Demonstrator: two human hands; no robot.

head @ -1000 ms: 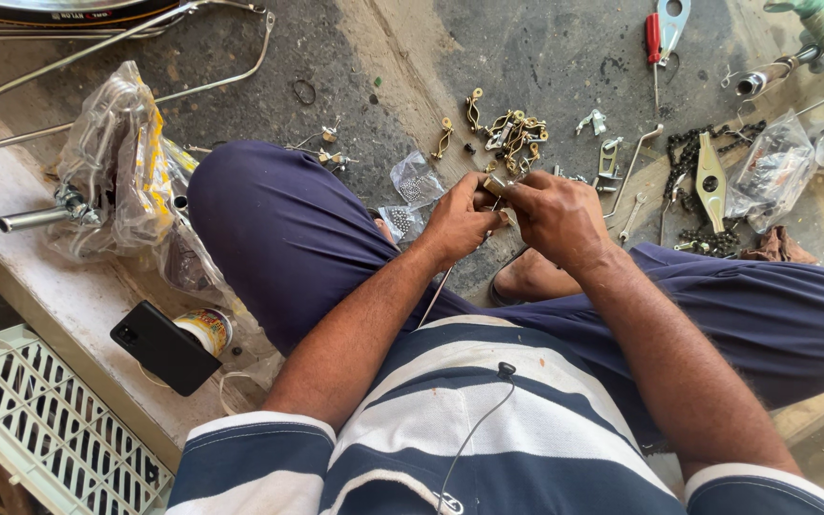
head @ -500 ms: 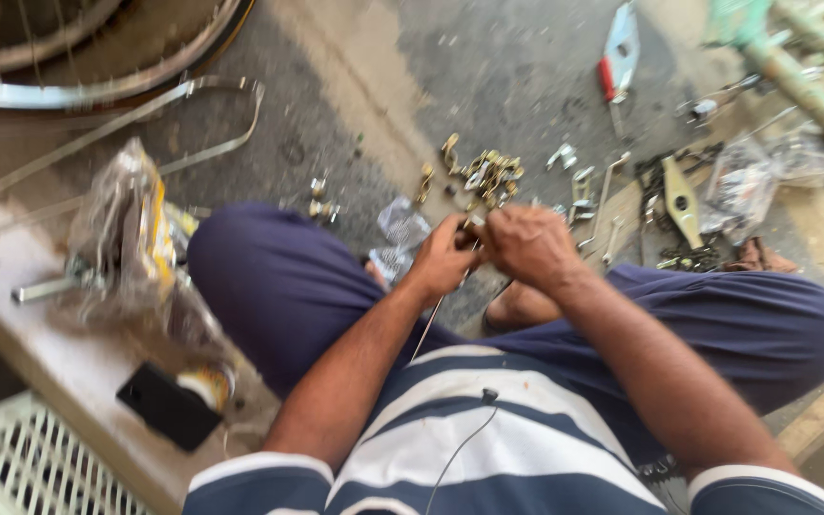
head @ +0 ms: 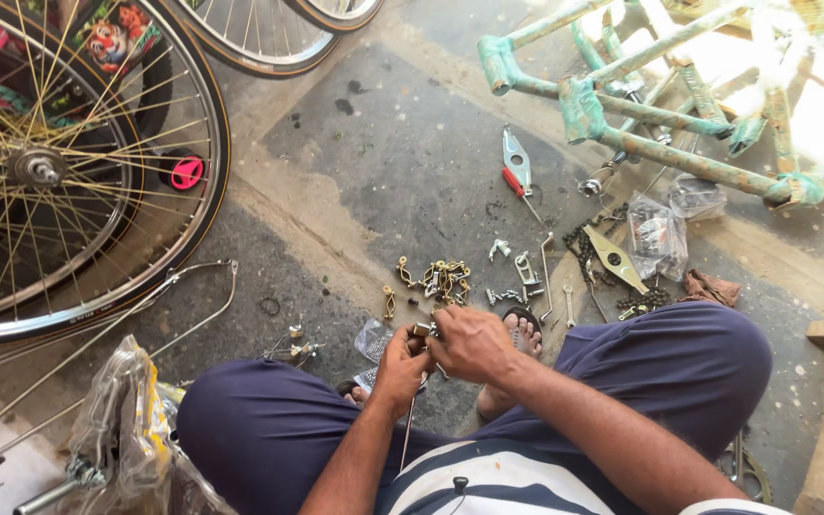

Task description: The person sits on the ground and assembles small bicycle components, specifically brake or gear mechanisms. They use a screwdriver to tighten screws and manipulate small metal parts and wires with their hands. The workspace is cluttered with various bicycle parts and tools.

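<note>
While both hands pinch the small metal fitting (head: 423, 331), left hand (head: 401, 367) should steady it, right hand (head: 469, 343) turns; thin rod (head: 406, 429) hangs below.

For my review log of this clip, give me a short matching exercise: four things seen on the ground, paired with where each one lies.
Things:
1. bicycle wheel
2. green frame
3. red-handled screwdriver
4. clear plastic bag

Places:
A. top right of the view
B. bottom left, beside the person's knee
C. on the dark floor patch, below the frame's left end
D. upper left of the view

Pairs: 1-D, 2-A, 3-C, 4-B. The left hand and right hand meet over a small metal part in front of the knees.
</note>
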